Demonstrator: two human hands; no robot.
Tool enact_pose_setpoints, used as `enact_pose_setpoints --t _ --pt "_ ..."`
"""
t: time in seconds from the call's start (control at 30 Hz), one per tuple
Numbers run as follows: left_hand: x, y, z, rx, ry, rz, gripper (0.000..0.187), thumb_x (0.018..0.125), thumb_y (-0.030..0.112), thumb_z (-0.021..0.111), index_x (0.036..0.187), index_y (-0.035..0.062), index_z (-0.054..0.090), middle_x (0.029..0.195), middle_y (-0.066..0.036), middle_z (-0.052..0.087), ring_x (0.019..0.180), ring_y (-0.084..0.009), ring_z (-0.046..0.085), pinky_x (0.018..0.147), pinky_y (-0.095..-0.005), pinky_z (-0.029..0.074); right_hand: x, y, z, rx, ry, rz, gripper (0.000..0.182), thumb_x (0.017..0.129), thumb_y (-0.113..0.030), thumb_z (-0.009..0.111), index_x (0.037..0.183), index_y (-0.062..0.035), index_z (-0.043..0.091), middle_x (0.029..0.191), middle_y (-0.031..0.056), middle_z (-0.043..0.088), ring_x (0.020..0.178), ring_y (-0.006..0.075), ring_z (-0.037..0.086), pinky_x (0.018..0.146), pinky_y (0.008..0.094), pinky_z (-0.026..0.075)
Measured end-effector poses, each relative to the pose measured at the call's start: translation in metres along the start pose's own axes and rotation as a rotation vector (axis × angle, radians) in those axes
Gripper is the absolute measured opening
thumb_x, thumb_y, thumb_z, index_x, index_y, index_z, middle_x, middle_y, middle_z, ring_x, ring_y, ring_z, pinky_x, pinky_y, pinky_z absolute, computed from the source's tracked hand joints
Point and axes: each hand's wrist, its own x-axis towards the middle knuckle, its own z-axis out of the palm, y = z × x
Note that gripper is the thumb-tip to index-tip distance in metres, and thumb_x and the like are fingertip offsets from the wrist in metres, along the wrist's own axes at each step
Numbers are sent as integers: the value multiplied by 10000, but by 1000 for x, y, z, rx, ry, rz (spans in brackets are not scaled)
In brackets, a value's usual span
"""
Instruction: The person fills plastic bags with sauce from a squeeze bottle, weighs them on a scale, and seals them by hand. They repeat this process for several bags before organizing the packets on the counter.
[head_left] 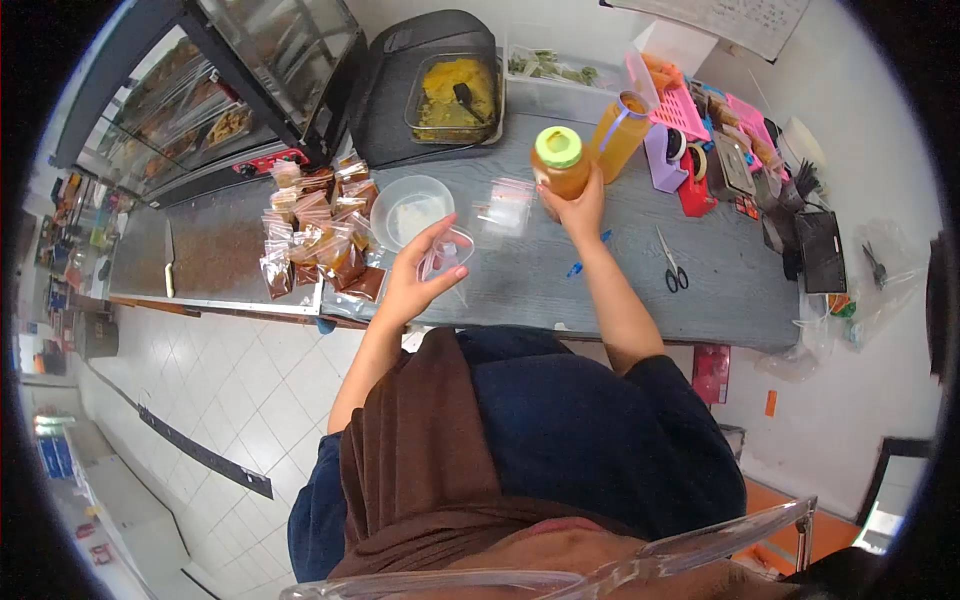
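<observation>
My right hand point(580, 208) is wrapped around a jar point(565, 180) with a light green lid and amber-brown contents; it looks nearly upright over the table. My left hand point(412, 285) holds a small clear plastic bag point(445, 252) between thumb and fingers, its mouth spread apart. Just behind that hand sits a round translucent tub point(411, 208). Flat clear zip bags point(504, 207) lie between the two hands. To the left is a pile of filled zip bags point(318, 232) with brown and orange contents. A tall bottle point(619, 138) of yellowish liquid stands beside the jar.
Scissors point(674, 262) and a blue pen-like item point(578, 268) lie on the grey table point(540, 295). A knife point(169, 262) rests at far left, near a glass display case point(215, 100). Behind are a glass dish point(455, 100) of yellow food, tape dispensers point(692, 180) and pink baskets point(682, 112).
</observation>
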Motion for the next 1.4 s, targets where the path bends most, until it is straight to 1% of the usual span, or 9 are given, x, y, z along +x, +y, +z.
enact_pose_setpoints --t 0.1,0.13,0.23,0.33,0.53,0.73,1.13,1.33,1.4 --pt "2 3 -10 -135 -74 -48 560 780 74 717 1269 46 446 1101 -40 608 920 -89 533 810 -233 418 18 -69 -22 -177 -168 -535 883 516 -248 870 1282 -89 459 1292 107 502 1224 315 452 1080 531 264" --pt "1 5 -13 -174 -106 -63 551 792 69 704 1269 49 430 1107 -44 606 925 -91 534 817 -232 413 25 -95 -28 -195 -198 -681 754 587 -198 801 1274 -142 495 1293 45 516 1243 266 446 1100 551 234" --pt "4 14 -16 -267 -150 -42 495 823 76 675 1246 53 419 1104 -59 603 957 -107 542 847 -254 413 45 -138 -45 -458 -257 -1108 577 720 -173 685 1270 -189 511 1287 0 521 1245 200 449 1117 535 223" --pt "6 19 -18 -316 -192 -12 493 826 86 673 1248 40 423 1111 -80 594 1037 -156 553 874 -291 415 62 -172 -51 -540 -207 -1377 418 814 -182 596 1226 -233 558 1289 -52 526 1234 162 460 1138 506 207" --pt "8 28 -18 -413 -171 -50 595 791 192 717 1273 28 407 1093 -102 595 1033 -178 560 856 -299 426 80 -224 -57 -617 -207 -1655 378 830 -169 555 1205 -221 574 1251 -59 552 1204 148 495 1111 472 297" --pt "12 26 -24 -500 -172 -58 741 749 304 740 1322 20 365 1083 -117 602 998 -194 570 840 -299 437 90 -246 -59 -635 -251 -1705 344 819 -160 560 1160 -139 603 1179 8 602 1151 177 543 1079 377 369" --pt "17 28 -24 -632 -145 -86 830 699 295 777 1340 3 338 1110 -110 592 1015 -190 578 863 -306 452 95 -243 -60 -622 -317 -1652 350 802 -128 552 1147 -102 605 1179 33 604 1137 195 551 1070 401 382" --pt "22 15 -29 -619 -107 -122 764 705 237 772 1311 26 358 1080 -98 604 996 -176 585 840 -279 452 90 -205 -49 -537 -283 -1469 391 802 -92 540 1192 -99 571 1228 46 569 1190 208 506 1068 433 370" --pt "24 12 -30 -599 -101 -131 734 708 219 766 1298 34 371 1064 -93 610 989 -170 585 836 -275 449 87 -187 -46 -533 -322 -1381 465 763 -102 593 1225 -91 539 1251 56 544 1199 223 494 1076 452 353"
